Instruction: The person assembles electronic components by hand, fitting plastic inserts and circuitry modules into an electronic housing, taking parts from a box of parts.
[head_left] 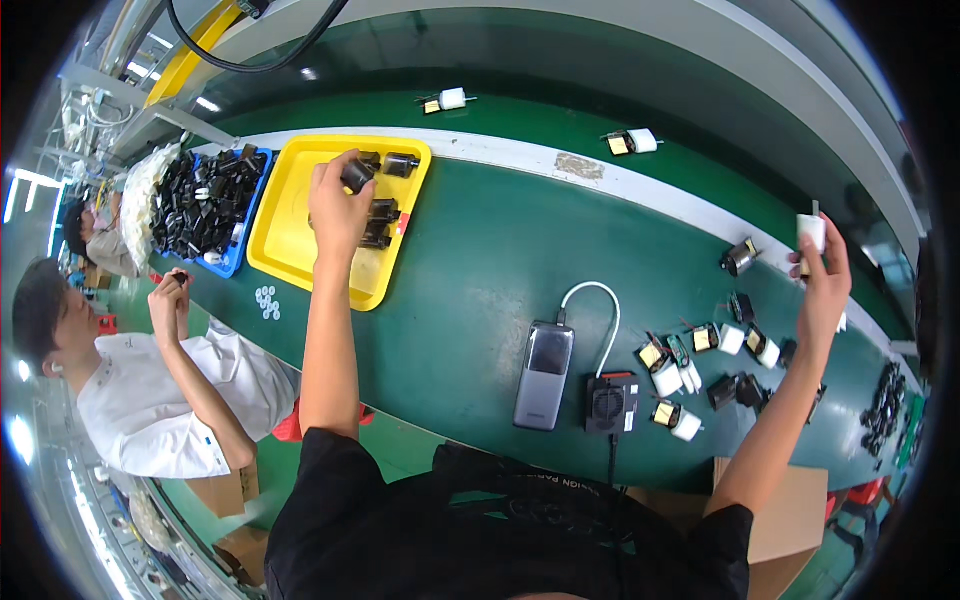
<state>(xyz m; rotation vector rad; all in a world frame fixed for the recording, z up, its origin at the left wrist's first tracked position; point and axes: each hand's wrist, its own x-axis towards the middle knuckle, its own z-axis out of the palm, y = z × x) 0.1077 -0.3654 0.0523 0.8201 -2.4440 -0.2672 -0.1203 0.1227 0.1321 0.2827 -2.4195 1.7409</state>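
My left hand (340, 208) is raised over the yellow tray (283, 235), its fingers closed around a short black cylindrical part (357, 177). Several similar dark cylinders lie in that tray, one of them a dark cylinder (401, 165) by the far right corner. Far off to the right, my right hand (828, 275) grips a white cylindrical part (811, 232) with a thin pin sticking up, above the back strip of the bench. Below that hand, several white-and-black parts with yellow labels (665, 377) lie scattered, alongside dark cylinders.
A grey power bank (545, 375) is cabled to a small black fan-vented box (612, 403). At left stand a blue bin (236, 262) of black parts and small white rings (268, 302). A white-sleeved co-worker (160, 400) sits there. Labelled parts (632, 142) lie on the far green strip.
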